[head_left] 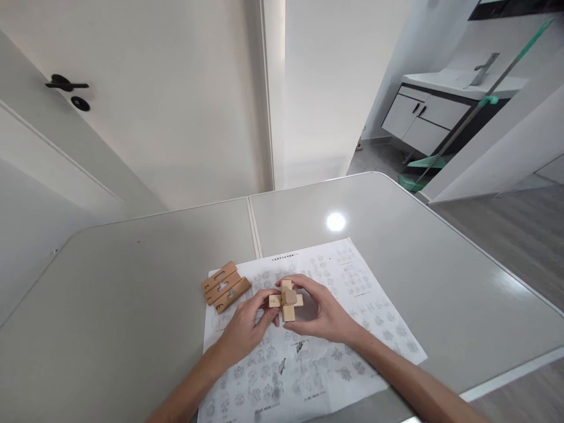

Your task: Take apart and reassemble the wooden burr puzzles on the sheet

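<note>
A small wooden burr puzzle [289, 297], shaped like a cross of interlocking bars, is held above the paper between both hands. My left hand [247, 322] pinches the end of its left bar with thumb and fingers. From the other side, my right hand [324, 308] grips the top and bottom bars. Part of the fingers behind the puzzle is hidden. Beneath the hands lies a white instruction sheet [356, 317] printed with several rows of small diagrams. Three flat wooden pieces [226, 286] with cut-out slots and numbers lie side by side at the sheet's upper left edge.
The grey-green table [132, 305] has rounded far corners and a pale seam [254, 226] across it. Behind it stands a white door with a black handle [66, 83]. A washbasin cabinet [427, 111] and a green broom and dustpan [412, 183] are at the far right.
</note>
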`<state>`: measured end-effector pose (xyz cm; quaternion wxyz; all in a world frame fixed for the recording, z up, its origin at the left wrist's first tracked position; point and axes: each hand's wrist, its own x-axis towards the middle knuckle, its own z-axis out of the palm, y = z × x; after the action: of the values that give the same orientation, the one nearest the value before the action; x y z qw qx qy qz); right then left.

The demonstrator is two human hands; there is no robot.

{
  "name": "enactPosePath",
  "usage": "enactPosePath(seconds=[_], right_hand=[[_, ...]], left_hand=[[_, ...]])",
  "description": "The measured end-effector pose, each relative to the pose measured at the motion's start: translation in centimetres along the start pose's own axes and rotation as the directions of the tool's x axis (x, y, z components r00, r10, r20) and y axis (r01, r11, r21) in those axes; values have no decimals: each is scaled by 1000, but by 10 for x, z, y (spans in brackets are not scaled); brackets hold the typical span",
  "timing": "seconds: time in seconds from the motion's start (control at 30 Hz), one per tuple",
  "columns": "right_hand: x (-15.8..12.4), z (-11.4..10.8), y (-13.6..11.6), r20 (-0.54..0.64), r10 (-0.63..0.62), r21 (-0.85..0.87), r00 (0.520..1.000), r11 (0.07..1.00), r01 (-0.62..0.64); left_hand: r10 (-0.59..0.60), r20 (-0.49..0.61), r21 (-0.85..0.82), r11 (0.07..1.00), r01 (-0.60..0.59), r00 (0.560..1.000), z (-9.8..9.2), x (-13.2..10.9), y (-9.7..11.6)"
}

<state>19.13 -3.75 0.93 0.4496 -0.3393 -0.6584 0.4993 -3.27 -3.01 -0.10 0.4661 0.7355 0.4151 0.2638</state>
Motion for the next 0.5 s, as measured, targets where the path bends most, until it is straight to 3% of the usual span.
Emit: enactPosePath(seconds=[0.5], right_hand=[[1,-2,-1,23,41,13,999,999,-41]], left_hand=[[37,-15,45,998,-37,999,-1,-2,4]])
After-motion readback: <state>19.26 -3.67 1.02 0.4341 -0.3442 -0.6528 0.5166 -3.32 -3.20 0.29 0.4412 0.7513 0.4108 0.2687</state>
